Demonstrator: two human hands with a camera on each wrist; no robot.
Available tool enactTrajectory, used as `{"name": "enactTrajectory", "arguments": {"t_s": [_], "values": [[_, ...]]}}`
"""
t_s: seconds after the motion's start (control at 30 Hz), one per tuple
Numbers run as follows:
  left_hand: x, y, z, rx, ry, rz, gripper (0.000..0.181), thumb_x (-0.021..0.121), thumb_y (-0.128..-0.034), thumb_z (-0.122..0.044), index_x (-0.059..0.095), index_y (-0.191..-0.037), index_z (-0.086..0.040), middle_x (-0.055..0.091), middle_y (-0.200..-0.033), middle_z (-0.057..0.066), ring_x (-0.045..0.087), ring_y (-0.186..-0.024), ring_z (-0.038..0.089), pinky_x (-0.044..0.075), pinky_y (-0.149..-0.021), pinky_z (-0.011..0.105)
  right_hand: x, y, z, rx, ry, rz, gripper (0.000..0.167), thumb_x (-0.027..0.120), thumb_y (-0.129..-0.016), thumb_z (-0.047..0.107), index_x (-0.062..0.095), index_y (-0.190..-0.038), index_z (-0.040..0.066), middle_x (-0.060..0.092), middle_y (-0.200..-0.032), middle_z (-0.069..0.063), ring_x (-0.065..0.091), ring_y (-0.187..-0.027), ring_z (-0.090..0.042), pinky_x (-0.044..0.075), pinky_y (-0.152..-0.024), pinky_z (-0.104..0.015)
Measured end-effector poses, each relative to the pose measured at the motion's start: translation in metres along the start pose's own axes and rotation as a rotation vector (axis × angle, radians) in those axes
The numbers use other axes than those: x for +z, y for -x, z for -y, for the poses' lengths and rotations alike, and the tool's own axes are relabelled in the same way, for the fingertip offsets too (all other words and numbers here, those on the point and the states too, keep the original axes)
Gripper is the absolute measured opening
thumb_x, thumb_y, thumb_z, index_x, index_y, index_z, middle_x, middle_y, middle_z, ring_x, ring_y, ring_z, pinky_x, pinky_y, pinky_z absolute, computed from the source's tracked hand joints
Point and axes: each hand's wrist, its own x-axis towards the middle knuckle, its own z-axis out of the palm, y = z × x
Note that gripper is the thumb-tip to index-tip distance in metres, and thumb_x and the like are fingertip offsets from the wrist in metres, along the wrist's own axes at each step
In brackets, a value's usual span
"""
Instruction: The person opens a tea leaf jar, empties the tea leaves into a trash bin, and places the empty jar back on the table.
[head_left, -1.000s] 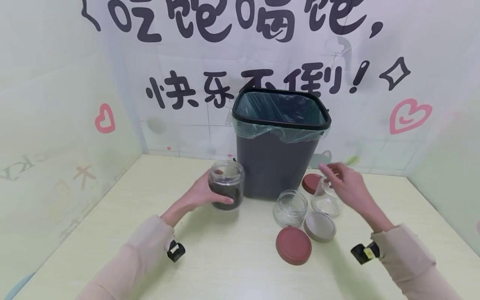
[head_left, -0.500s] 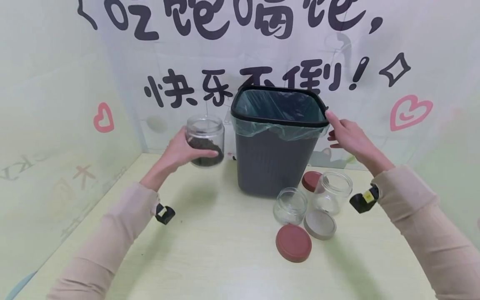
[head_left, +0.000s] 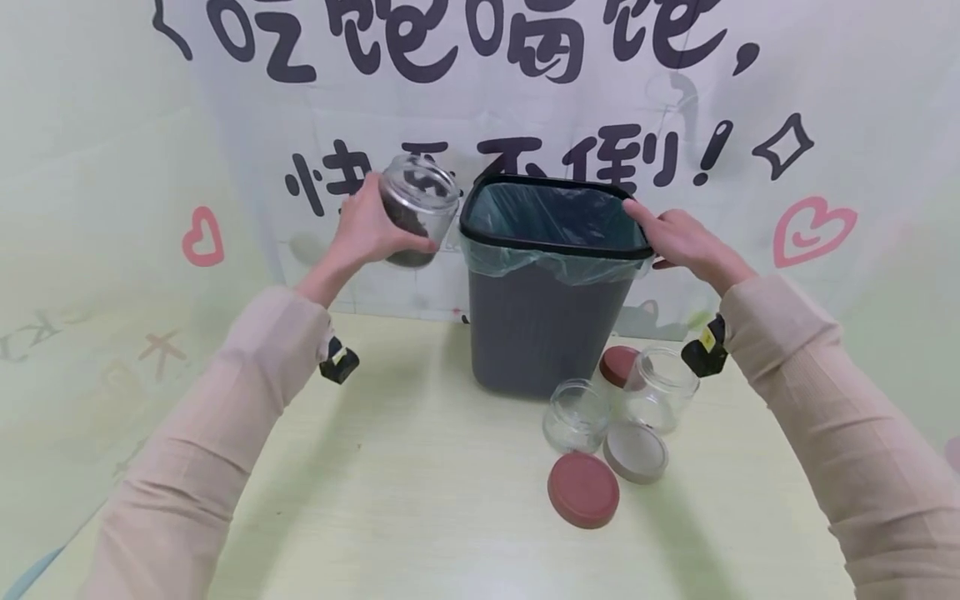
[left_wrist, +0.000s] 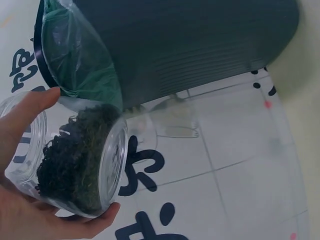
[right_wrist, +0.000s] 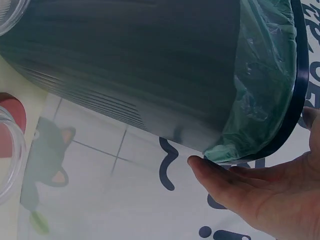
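My left hand [head_left: 369, 225] grips a clear, lidless glass jar [head_left: 431, 221] in the air, just left of the bin's rim. The jar leans to the right. In the left wrist view, dark, curly dried bits [left_wrist: 75, 155] like tea leaves fill part of it. A dark grey trash bin [head_left: 543, 325] with a greenish plastic liner [head_left: 517, 262] stands at the back of the table. My right hand [head_left: 686, 243] holds the bin's black rim at its right corner, thumb over the top and fingers against the outside. The bin's bottom inside is hidden.
Right of the bin stand two glass jars, a short one [head_left: 576, 417] and a taller one [head_left: 662, 387]. A red lid [head_left: 583, 490] and a grey lid [head_left: 636, 452] lie before them; another red lid [head_left: 618, 365] sits behind. A printed wall sheet [head_left: 360, 283] hangs behind.
My left hand has raised the jar from beside the bin's base to rim height and tilted it rightward. My right hand has moved up from the taller jar onto the bin's rim.
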Motion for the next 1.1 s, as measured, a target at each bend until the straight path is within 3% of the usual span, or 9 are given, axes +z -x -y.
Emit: {"name": "enactTrajectory", "arguments": {"t_s": [0.17, 0.3, 0.47, 0.73, 0.9, 1.1], "values": [[-0.007, -0.012, -0.018, 0.030, -0.074, -0.022, 0.092, 0.081, -0.0575, -0.021, 0.028, -0.130, -0.002, 0.042, -0.127, 0.016, 0.035, -0.117, 0.032, 0.034, -0.095, 0.045, -0.003, -0.004, 0.009, 0.018, 0.099, 0.008, 0.065, 0.024, -0.087, 0.060, 0.042, -0.085, -0.002, 0.039, -0.077, -0.010, 0.049, -0.096, -0.033, 0.044, -0.084, -0.042], [-0.007, -0.020, -0.032, 0.050, -0.121, -0.029, 0.092, 0.081, -0.0581, -0.018, 0.027, -0.131, -0.004, 0.042, -0.128, 0.015, 0.037, -0.117, 0.030, 0.034, -0.095, 0.043, -0.005, -0.005, 0.012, 0.014, 0.169, -0.010, 0.062, 0.024, -0.088, 0.059, 0.041, -0.078, 0.000, 0.042, -0.074, -0.010, 0.053, -0.083, -0.031, 0.041, -0.079, -0.043], [-0.002, -0.029, -0.048, 0.074, -0.200, -0.011, 0.093, 0.080, -0.0600, -0.017, 0.025, -0.134, -0.007, 0.040, -0.130, 0.014, 0.036, -0.118, 0.031, 0.037, -0.092, 0.045, -0.009, -0.006, 0.015, 0.002, 0.258, -0.022, 0.061, 0.025, -0.089, 0.057, 0.041, -0.074, 0.000, 0.044, -0.071, -0.012, 0.052, -0.080, -0.033, 0.040, -0.078, -0.044], [0.008, -0.041, -0.066, 0.166, -0.389, 0.019, 0.093, 0.079, -0.0630, -0.016, 0.022, -0.136, -0.010, 0.035, -0.135, 0.015, 0.032, -0.117, 0.035, 0.034, -0.090, 0.053, -0.006, -0.011, 0.018, 0.000, 0.369, 0.000, 0.056, 0.029, -0.091, 0.050, 0.037, -0.061, 0.004, 0.039, -0.059, -0.007, 0.050, -0.067, -0.029, 0.039, -0.070, -0.041], [0.015, -0.045, -0.073, 0.229, -0.500, 0.004, 0.091, 0.078, -0.0628, -0.015, 0.023, -0.136, -0.010, 0.034, -0.135, 0.015, 0.032, -0.116, 0.037, 0.034, -0.088, 0.055, -0.002, -0.014, 0.015, 0.020, 0.387, 0.012, 0.048, 0.038, -0.091, 0.041, 0.042, -0.066, 0.001, 0.044, -0.067, -0.010, 0.052, -0.063, -0.025, 0.042, -0.062, -0.035], [0.023, -0.049, -0.080, 0.288, -0.604, -0.015, 0.085, 0.076, -0.0655, -0.011, 0.025, -0.134, -0.010, 0.034, -0.134, 0.014, 0.030, -0.119, 0.037, 0.032, -0.090, 0.056, 0.000, -0.015, 0.013, 0.064, 0.270, 0.033, 0.033, 0.041, -0.090, 0.023, 0.047, -0.091, -0.009, 0.044, -0.085, -0.016, 0.052, -0.065, -0.020, 0.048, -0.053, -0.026]]}}
